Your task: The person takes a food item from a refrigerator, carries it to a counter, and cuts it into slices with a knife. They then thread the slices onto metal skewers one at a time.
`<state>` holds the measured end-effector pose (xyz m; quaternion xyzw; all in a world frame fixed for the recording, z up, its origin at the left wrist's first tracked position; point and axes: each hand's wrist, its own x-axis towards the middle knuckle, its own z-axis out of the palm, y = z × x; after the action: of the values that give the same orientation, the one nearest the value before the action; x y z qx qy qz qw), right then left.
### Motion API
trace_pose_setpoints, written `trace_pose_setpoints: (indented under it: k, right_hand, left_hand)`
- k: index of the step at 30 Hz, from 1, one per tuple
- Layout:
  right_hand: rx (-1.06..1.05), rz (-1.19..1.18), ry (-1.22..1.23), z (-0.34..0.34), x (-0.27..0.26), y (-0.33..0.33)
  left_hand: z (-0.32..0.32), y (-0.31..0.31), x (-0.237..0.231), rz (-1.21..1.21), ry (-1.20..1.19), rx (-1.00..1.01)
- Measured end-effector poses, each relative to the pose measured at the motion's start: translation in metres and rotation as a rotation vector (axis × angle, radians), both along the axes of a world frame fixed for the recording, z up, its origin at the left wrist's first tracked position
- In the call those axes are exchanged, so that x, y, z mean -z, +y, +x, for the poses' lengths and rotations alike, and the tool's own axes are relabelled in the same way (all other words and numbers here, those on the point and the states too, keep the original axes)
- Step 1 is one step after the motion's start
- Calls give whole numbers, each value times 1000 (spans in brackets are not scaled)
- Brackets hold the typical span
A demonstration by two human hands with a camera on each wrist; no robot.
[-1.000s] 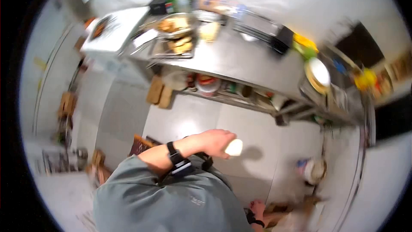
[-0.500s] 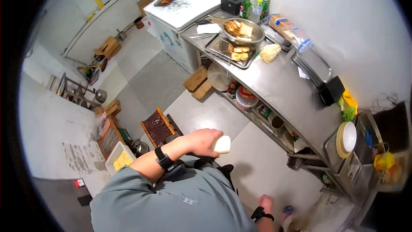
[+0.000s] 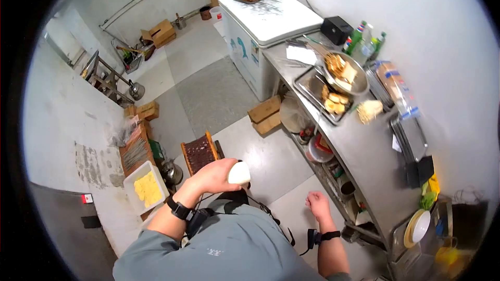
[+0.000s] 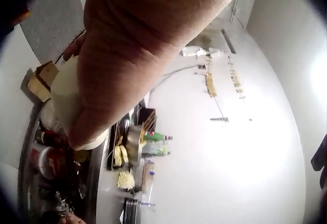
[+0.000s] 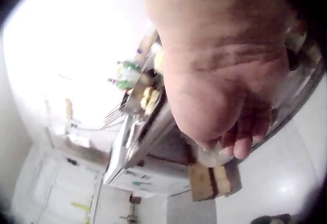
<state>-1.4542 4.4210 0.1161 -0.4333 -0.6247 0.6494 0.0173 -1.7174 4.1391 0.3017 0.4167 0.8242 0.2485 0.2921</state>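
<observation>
My left hand [image 3: 211, 176] grips a smooth, creamy-white, rounded thing [image 3: 239, 173] in front of my body, above the floor. In the left wrist view the fingers and thumb wrap around the white thing [image 4: 65, 93], and the palm hides much of it; its kind cannot be told. My right hand [image 3: 319, 205] hangs at the right, near the steel counter [image 3: 359, 151], its fingers loosely curled with nothing in them. The right wrist view shows the right palm [image 5: 219, 96] and bent fingers, holding nothing.
On the counter stand a metal bowl [image 3: 363, 92] of skewers, a tray [image 3: 307, 92] with food, enoki mushrooms [image 3: 370, 111] and green bottles [image 3: 355, 35]. A white chest freezer [image 3: 284, 21] adjoins it. A woven stool [image 3: 199, 156], cardboard [image 3: 265, 114] and a white tub [image 3: 131, 192] are lower down.
The head view has turned left, so the counter and freezer shift right in it. My left hand still holds the white thing. The right hand has come up further into view.
</observation>
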Motion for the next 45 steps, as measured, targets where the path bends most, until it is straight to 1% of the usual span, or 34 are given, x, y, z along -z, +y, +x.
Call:
trace_pose_setpoints:
  k: [1,3,4,5,6,7,8,9,11,12,14,16,18,19,20,22,23,24,26,27,28,29,30,31,32,33,34,36,38,40,41,43,44,45]
  right_hand:
    - [-5,10,-3,-37,-4,4]
    - [-219,130,-17,-109,-15,4]
    - [-217,135,-21,-148,-22,2]
    - [-321,184,-14,-185,-31,-1]
    - [-428,234,-6,-221,-39,-3]
    - [-485,275,-1,-258,-36,-2]
    - [-538,310,1,-292,-39,-4]
    - [-565,413,1,-323,-41,-6]
    - [-595,598,16,-389,-54,-8]
    - [-607,677,31,-420,-57,-7]
    - [-649,590,23,-481,-74,-3]
    - [-679,630,16,-540,-76,8]
    - [-651,639,48,-598,-73,24]
    - [-631,661,36,-627,-71,33]
    - [-611,681,19,-654,-70,42]
    - [-569,834,71,-706,-71,64]
    - [-565,874,58,-730,-76,75]
    - [-558,913,44,-754,-77,87]
    - [-523,1191,23,-799,-60,113]
    - [-522,1164,-93,-820,-56,127]
    - [-495,1165,-198,-841,-48,140]
    - [-456,1164,-219,-857,-46,147]
    - [-423,1165,-245,-870,-46,154]
    - [-531,1063,-383,-888,-53,161]
    - [-599,1045,-484,-904,-58,159]
    - [-609,1098,-416,-916,-54,156]
    - [-623,1142,-349,-925,-47,150]
    - [-640,1127,-318,-954,-41,148]
    - [-654,1113,-283,-977,-44,149]
    - [-644,1119,-223,-989,-48,152]
    - [-624,1109,-246,-991,-47,154]
    - [-431,1215,-58,-988,-44,159]
    - [-420,1211,-89,-981,-45,163]
    - [-338,1146,49,-973,-49,168]
  left_hand:
    - [-21,-11,7,-3,-10,-46]
    - [-67,-27,10,-15,-25,-128]
    - [-90,-37,8,-10,-28,-125]
    - [-109,-50,8,16,-2,-195]
    - [-126,-59,4,43,26,-267]
    - [-141,-65,-15,17,-12,-370]
    - [-156,-73,-18,17,-17,-368]
    - [-170,-87,-18,4,33,-422]
    - [-195,-108,-13,-20,95,-524]
    - [-205,-113,-11,-24,84,-517]
    - [-223,-121,-10,-33,71,-645]
    - [-236,-126,-4,-71,62,-679]
    - [-255,-132,2,-36,3,-761]
    - [-268,-132,0,-41,-73,-819]
    - [-283,-132,0,-56,-72,-815]
    - [-318,-131,-3,-23,-62,-897]
    - [-341,-125,-10,-52,-33,-893]
    - [-363,-126,-5,-17,-19,-906]
    - [-415,-111,-13,-54,-28,-910]
    - [-442,-99,-17,-81,-34,-894]
    - [-470,-84,-21,-110,62,-842]
    - [-496,-74,-26,-142,149,-784]
    - [-519,-66,-29,-171,128,-763]
    - [-546,-57,-30,-193,98,-725]
    - [-576,-39,-31,-198,77,-691]
    - [-599,-20,-39,-216,128,-638]
    - [-619,-4,-40,-227,120,-626]
    - [-660,25,-39,-129,-18,-649]
    - [-695,49,-34,-171,-11,-588]
    - [-728,75,-33,-229,21,-449]
    - [-747,83,-26,-211,-37,-423]
    - [-781,110,-17,-259,-49,-349]
    - [-798,126,-13,-303,-51,-309]
    - [-817,146,-12,-347,-99,-245]
